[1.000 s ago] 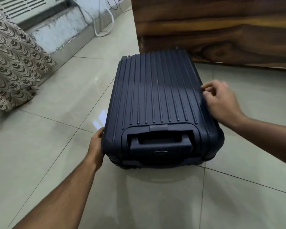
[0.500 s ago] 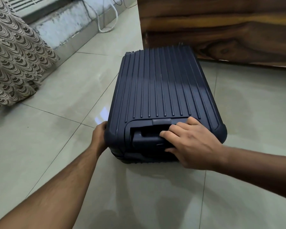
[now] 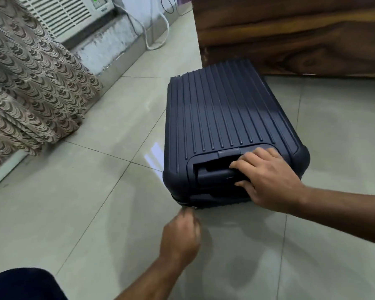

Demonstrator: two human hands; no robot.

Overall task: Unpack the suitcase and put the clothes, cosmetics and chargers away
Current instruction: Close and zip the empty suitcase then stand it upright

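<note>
My right hand (image 3: pixel 266 180) gripped the handle (image 3: pixel 217 175) of the closed suitcase (image 3: pixel 221 118); my left hand (image 3: pixel 180 239), fingers curled, pinched its zipper pull (image 3: pixel 185 210).

Navy ribbed suitcase (image 3: pixel 225 118), brown scalloped curtain (image 3: pixel 30 83)

left hand (image 3: pixel 181 237) blurred, zipper pull (image 3: pixel 187 208) indistinct

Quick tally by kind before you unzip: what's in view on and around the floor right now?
Luggage: 1, the ribbed navy hard-shell suitcase, closed, lying flat on the floor
Hands: 2, right hand gripping the case's end handle, left hand at the near bottom corner
Furniture: 1, dark wooden bed frame
Fabric: 1, brown scale-patterned curtain
Appliances: 1, white air conditioner
Total: 6
</note>
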